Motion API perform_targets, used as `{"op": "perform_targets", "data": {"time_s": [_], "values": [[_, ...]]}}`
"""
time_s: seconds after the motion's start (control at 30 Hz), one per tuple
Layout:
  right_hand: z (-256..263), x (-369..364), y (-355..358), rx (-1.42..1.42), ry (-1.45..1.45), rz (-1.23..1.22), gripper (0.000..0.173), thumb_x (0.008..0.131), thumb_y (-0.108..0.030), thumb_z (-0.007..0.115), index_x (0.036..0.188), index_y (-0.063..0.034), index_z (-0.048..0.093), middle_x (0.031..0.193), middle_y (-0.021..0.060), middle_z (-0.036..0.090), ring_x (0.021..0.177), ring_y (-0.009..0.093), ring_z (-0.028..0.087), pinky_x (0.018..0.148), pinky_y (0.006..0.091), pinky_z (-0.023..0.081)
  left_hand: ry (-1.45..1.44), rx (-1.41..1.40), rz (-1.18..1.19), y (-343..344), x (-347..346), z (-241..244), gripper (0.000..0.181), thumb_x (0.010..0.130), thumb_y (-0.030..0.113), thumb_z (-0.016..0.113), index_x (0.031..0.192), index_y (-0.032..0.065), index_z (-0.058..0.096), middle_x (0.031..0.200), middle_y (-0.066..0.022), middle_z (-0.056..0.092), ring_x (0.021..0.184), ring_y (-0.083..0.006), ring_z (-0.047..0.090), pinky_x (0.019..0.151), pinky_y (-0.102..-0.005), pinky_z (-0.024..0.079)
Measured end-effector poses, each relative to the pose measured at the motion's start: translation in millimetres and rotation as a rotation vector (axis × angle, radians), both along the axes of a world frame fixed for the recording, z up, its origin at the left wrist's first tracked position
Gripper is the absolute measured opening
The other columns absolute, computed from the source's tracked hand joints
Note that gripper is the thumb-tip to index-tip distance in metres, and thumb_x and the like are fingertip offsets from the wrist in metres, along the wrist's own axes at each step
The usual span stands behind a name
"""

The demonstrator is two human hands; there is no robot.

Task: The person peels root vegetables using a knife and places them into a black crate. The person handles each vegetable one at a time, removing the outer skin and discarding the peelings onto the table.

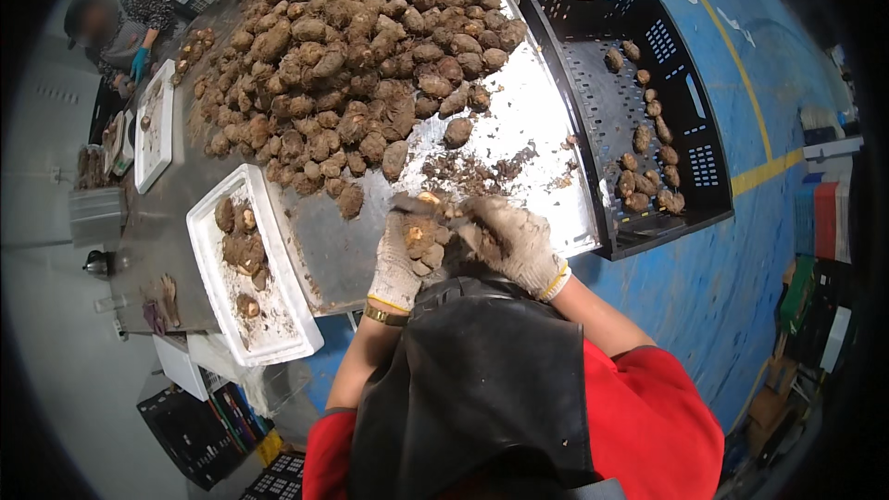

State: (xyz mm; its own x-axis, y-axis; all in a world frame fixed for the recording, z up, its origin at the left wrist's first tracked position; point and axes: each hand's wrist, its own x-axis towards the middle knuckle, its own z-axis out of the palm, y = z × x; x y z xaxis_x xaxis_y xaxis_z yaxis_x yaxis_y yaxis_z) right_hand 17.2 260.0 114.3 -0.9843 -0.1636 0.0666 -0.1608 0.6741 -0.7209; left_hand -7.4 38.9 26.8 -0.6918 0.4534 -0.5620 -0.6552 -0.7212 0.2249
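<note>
My left hand (397, 257), in a dirty knit glove, grips a clump of taro corms (425, 244) with pale broken spots, just above the table's near edge. Beside it my right hand (517, 236), gloved the same way, is curled around a brown lump (492, 247) that looks like a taro corm; blur hides its shape. Beyond both hands a large heap of hairy taro corms (326, 62) covers much of the metal table (323, 243). Loose soil and root scraps (472, 170) lie between the heap and my hands.
To the right stands a black plastic crate (590, 104) holding several taro corms (642, 139). A white foam tray (201, 236) with taro clumps sits on the left, another white tray (165, 128) behind it. A co-worker (118, 28) with a blue-green glove is at the far left.
</note>
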Motion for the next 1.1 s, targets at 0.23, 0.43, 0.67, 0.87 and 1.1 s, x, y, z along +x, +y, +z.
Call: {"op": "perform_targets", "data": {"time_s": [0.23,0.43,0.67,0.87,1.1], "values": [[6,-3,15,-0.224,-0.027,-0.03,0.028,0.089,-0.021,0.068,0.112,-0.007,0.064,0.093,0.0127,0.069,0.083,0.028,0.068,0.071,0.0365,0.055,0.097,-0.253,0.087,22,4,46,0.054,0.099,0.051,0.044,0.127,0.0057,0.055,0.116,-0.0125,0.063,0.101,-0.0258,0.062,0.089,-0.0397,0.053],[-12,-5,6,-0.008,-0.031,-0.054,0.029,0.09,-0.032,0.065,0.108,-0.0089,0.064,0.088,0.0122,0.068,0.079,0.032,0.067,0.067,0.0378,0.053,0.042,0.124,-0.103,12,-1,37,0.069,0.094,0.063,0.045,0.126,0.0035,0.057,0.091,-0.0126,0.068,0.066,-0.0224,0.066,0.056,-0.0316,0.057],[-5,0,12,-0.216,0.09,-0.037,0.029,0.088,-0.02,0.068,0.112,-0.0049,0.063,0.093,0.0141,0.066,0.08,0.032,0.066,0.066,0.0386,0.053,0.056,-0.085,0.055,29,1,45,0.066,0.098,0.058,0.042,0.13,0.001,0.053,0.105,-0.0146,0.067,0.081,-0.0256,0.066,0.07,-0.0341,0.057],[-22,-6,10,-0.145,-0.069,-0.116,0.03,0.09,-0.03,0.064,0.109,-0.007,0.064,0.093,0.0149,0.068,0.083,0.033,0.067,0.067,0.042,0.054,0.007,-0.137,0.114,24,4,31,0.055,0.097,0.05,0.05,0.126,0.003,0.056,0.113,-0.0138,0.066,0.095,-0.0267,0.066,0.08,-0.037,0.058],[-12,1,17,-0.371,0.007,-0.109,0.034,0.087,-0.02,0.071,0.114,-0.0009,0.063,0.097,0.0176,0.069,0.087,0.032,0.069,0.075,0.037,0.055,0.159,0.245,-0.061,12,-2,39,0.054,0.097,0.048,0.051,0.126,0.0025,0.055,0.109,-0.0139,0.067,0.092,-0.0264,0.068,0.072,-0.037,0.061]]}}
